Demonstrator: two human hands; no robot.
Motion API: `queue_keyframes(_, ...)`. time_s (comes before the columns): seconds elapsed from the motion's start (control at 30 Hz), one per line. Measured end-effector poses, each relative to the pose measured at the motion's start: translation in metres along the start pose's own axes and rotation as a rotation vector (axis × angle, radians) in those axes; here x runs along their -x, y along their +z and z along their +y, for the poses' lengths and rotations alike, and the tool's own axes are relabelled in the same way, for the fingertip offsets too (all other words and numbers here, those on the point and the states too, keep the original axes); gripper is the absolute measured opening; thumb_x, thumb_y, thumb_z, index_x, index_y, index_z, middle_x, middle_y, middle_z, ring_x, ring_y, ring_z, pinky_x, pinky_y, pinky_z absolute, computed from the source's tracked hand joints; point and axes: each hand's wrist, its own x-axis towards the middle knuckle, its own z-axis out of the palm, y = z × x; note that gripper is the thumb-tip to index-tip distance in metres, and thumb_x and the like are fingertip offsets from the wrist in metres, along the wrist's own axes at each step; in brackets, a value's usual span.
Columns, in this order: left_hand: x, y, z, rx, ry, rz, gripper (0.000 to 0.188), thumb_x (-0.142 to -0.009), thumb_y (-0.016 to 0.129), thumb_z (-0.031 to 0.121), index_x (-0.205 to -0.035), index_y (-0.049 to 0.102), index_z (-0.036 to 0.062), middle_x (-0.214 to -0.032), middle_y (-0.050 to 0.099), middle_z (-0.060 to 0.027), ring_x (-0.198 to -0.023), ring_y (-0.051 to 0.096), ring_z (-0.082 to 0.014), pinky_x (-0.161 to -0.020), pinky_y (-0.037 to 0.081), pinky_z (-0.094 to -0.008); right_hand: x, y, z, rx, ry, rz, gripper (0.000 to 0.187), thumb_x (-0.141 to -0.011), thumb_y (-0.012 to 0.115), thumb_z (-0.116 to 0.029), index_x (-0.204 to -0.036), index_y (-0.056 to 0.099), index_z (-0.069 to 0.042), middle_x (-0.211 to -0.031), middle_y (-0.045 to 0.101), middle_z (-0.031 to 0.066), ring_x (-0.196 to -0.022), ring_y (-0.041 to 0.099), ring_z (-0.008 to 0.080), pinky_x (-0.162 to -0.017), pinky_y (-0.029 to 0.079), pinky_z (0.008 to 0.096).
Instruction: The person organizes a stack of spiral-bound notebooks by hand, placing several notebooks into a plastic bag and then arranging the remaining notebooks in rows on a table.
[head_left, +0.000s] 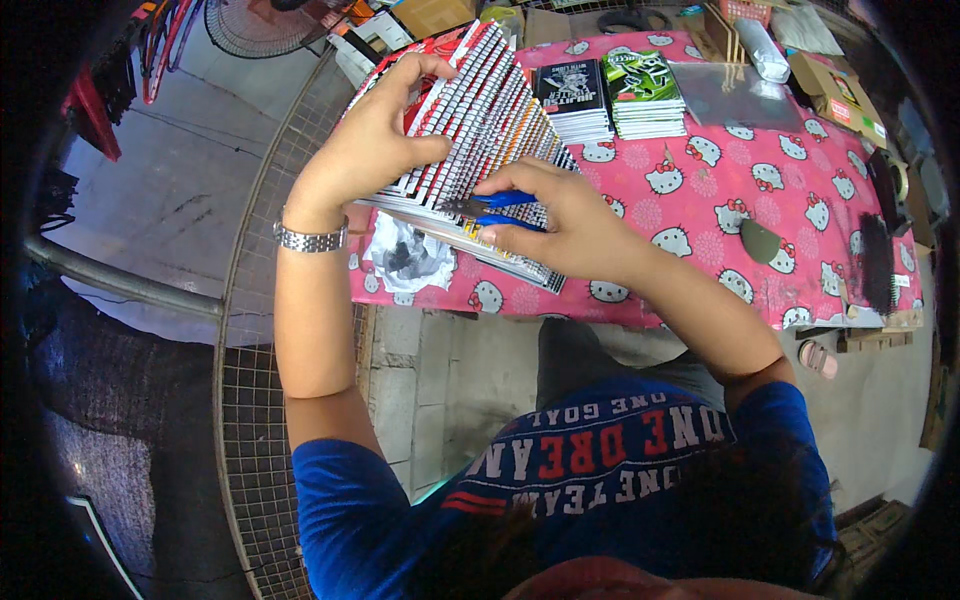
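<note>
Head view: pink basket and cardboard box at the worktop's far right, contents unclear; the left hand spreads its fingers over a stack of spiral notebooks; the right hand has its grip clamped on blue-handled pliers at the coils; black notebooks and green notebooks lie to the right, crumpled white wrapping nearer; pink cat-print covering, concrete floor.

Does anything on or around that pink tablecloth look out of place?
Yes, mildly: a crumpled white sheet lies near the front edge of the tablecloth, beside the spiral notebooks, looking like discarded wrapping.
</note>
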Motion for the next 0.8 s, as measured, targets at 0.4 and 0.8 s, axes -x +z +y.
queue_keyframes(0.4, 0.0, 0.001, 0.003, 0.03, -0.038, 0.009, 0.055, -0.066, 0.064, -0.003, -0.118, 0.046, 0.003, -0.114, 0.054, -0.009, -0.111, 0.05, -0.016, -0.097, 0.038, -0.0288, -0.003, -0.001, 0.003, 0.145, -0.114, 0.035, 0.029, -0.075, 0.073, -0.018, -0.093, 0.06, -0.002, -0.085, 0.059, 0.0117, -0.078, 0.061, 0.0223, -0.071, 0.048, 0.0318)
queue_keyframes(0.8, 0.001, 0.002, 0.007, 0.051, -0.018, 0.003, 0.054, -0.066, 0.062, -0.005, -0.117, 0.045, 0.0028, -0.113, 0.052, -0.0081, -0.108, 0.049, -0.0135, -0.094, 0.039, -0.0269, 0.006, 0.001, 0.005, -0.162, 0.222, -0.105, 0.023, -0.084, 0.067, -0.017, -0.099, 0.059, -0.001, -0.086, 0.061, 0.006, -0.077, 0.059, 0.0152, -0.072, 0.047, 0.0276)
